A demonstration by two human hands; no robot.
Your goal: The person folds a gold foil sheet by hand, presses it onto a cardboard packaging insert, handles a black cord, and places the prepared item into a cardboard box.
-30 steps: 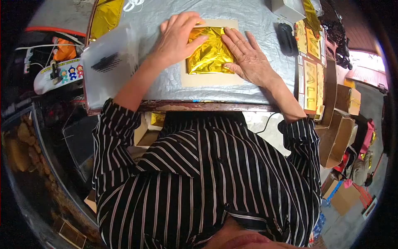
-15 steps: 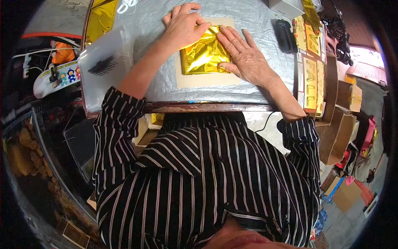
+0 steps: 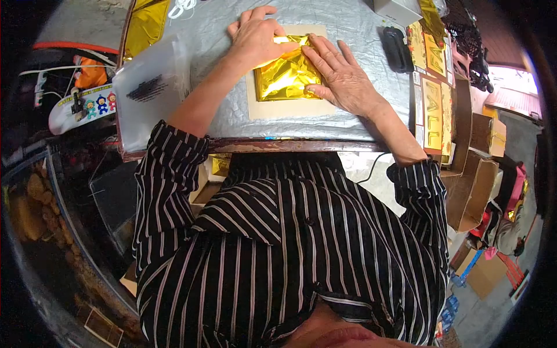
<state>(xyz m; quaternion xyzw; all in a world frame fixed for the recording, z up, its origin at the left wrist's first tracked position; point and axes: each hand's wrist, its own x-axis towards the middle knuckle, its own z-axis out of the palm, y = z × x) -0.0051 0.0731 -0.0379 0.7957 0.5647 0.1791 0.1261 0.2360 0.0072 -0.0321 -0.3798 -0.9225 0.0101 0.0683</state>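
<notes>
A shiny gold foil packet (image 3: 284,78), folded into a rough square, lies flat on a beige card (image 3: 293,109) on the silver-covered table. My left hand (image 3: 255,39) is at the packet's upper left, with its thumb stretched across the top of the foil; its fingers are apart and curve past the far left corner. On the packet's right side, my right hand (image 3: 347,84) lies flat with fingers spread, the fingertips on the foil near its top edge and the thumb near the lower right.
Left on the table are a clear plastic sleeve with black strips (image 3: 152,90) and gold foil sheets (image 3: 141,29). White cord (image 3: 181,7) lies at the back. On the right are a black object (image 3: 397,50), a white box (image 3: 398,10) and printed packages (image 3: 434,110).
My left hand has moved away from me, its thumb now across the packet's top. The right hand has shifted slightly left, with its fingers still on the foil.
</notes>
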